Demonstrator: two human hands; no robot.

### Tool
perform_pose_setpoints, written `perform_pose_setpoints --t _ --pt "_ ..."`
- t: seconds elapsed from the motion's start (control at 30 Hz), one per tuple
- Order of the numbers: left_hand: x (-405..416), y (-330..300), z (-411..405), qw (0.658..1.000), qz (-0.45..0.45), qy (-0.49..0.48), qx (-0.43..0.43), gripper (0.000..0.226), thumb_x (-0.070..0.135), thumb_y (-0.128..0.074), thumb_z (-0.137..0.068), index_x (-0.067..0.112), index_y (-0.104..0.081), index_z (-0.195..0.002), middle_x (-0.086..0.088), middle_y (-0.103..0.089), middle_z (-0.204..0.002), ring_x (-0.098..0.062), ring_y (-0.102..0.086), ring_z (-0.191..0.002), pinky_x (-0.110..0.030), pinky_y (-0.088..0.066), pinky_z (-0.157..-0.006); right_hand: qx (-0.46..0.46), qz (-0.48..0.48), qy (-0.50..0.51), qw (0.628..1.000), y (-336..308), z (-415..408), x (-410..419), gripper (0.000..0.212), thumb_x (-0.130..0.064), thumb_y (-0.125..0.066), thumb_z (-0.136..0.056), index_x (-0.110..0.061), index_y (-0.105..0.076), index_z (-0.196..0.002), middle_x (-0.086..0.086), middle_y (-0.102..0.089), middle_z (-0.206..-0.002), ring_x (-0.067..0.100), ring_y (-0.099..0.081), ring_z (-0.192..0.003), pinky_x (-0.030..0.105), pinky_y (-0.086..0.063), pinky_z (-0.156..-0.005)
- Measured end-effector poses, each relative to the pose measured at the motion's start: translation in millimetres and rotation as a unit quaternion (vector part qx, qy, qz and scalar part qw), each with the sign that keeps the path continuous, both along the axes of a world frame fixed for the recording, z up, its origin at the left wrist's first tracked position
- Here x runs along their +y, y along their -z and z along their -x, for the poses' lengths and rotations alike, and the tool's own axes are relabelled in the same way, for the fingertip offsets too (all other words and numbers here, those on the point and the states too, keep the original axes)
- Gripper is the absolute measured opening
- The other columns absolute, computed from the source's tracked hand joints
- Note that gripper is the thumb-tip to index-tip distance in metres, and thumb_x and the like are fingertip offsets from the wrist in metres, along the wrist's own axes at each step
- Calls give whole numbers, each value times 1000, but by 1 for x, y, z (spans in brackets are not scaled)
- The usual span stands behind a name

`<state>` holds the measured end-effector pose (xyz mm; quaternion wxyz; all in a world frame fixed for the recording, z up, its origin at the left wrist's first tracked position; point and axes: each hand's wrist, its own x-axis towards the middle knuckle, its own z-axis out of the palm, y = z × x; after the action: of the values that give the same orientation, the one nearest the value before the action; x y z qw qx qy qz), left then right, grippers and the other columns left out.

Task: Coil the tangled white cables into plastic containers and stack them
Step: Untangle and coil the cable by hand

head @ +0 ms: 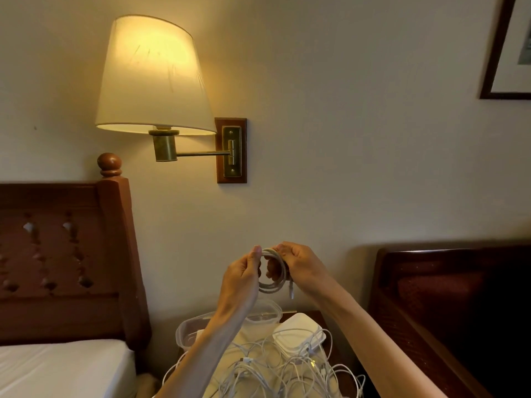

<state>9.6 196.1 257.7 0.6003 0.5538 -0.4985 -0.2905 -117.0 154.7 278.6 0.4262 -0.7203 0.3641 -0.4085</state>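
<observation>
Both my hands hold a small coil of white cable (273,285) in the air above the nightstand. My left hand (244,275) pinches the coil's top left side. My right hand (298,267) grips its right side, and the plug end dangles below. Beneath my arms a tangled pile of white cables (287,372) covers the nightstand. Clear plastic containers (185,333) stand at the back of the nightstand, partly hidden by my left forearm. A stack of white lids (301,330) lies to their right.
A lit wall lamp (152,79) hangs above on a swing arm. A wooden headboard (69,254) and a bed with a white sheet (63,366) are at the left. A dark wooden chair (448,297) stands at the right. A picture frame (505,53) hangs at the upper right.
</observation>
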Motion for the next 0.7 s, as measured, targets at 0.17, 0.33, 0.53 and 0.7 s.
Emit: perform_pose_setpoints --t 0.17,0.33,0.53,0.7 --pt "-3 3 -2 998 44 -37 -13 45 42 -40 -101 21 -51 -63 0 -41 -59 -12 -34 -56 -24 -30 -52 86 82 81 990 13 17 -1 14 -13 -60 -95 -18 -72 -97 -5 -71 -85 14 -69 -82 24 -59 -75" --pt "-6 12 2 993 69 -66 -69 38 38 -42 -101 21 -57 -71 2 -46 -58 -10 -38 -53 -15 -30 -45 125 120 165 971 11 21 7 8 -24 -71 -88 -18 -76 -87 -8 -70 -71 6 -65 -62 16 -54 -64" --pt "-9 23 3 990 84 -75 -87 29 36 -42 -101 27 -67 -92 4 -47 -56 -9 -38 -52 -19 -30 -46 -131 -71 97 984 -2 15 17 12 -9 -69 -88 -1 -74 -94 14 -74 -80 20 -73 -70 24 -59 -66" --pt "-8 19 3 996 58 -56 -32 38 38 -42 -102 31 -58 -68 9 -42 -52 -4 -36 -47 -18 -28 -45 -173 63 172 968 28 -6 29 12 -6 -73 -83 -13 -75 -93 2 -75 -75 16 -73 -71 25 -59 -69"
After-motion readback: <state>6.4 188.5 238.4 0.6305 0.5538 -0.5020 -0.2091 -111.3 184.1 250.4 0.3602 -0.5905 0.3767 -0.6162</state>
